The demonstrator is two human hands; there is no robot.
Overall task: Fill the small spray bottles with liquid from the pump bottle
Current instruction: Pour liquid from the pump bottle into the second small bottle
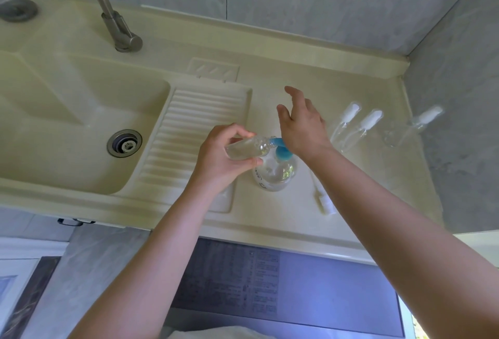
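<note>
Right at the centre of the frame, the left hand (226, 155) has its grip wrapped round a small spray bottle (247, 147), thumb on the near side and fingers over the far side, holding it tipped nearly flat with its open neck against the blue spout of the pump bottle (274, 170). The pump bottle stands upright on the counter (359, 176) just below and to the right of that grip. The right hand (299, 125) sits over the blue pump head, heel of the palm on or just above it, fingers spread and relaxed, grasping nothing.

Judging by this, the step in hand is filling this bottle. It looks partly full, though the clear liquid makes the level hard to read. The next move calls for a steady press down on the pump while the neck stays tight to the spout, so nothing dribbles.

Toward the right of the frame, 3 more small spray bottles (370, 124) lie on the counter with caps on. A loose sprayer top (325, 199) lies lower, just right of the pump bottle. The sink (67, 128) fills the left.
</note>
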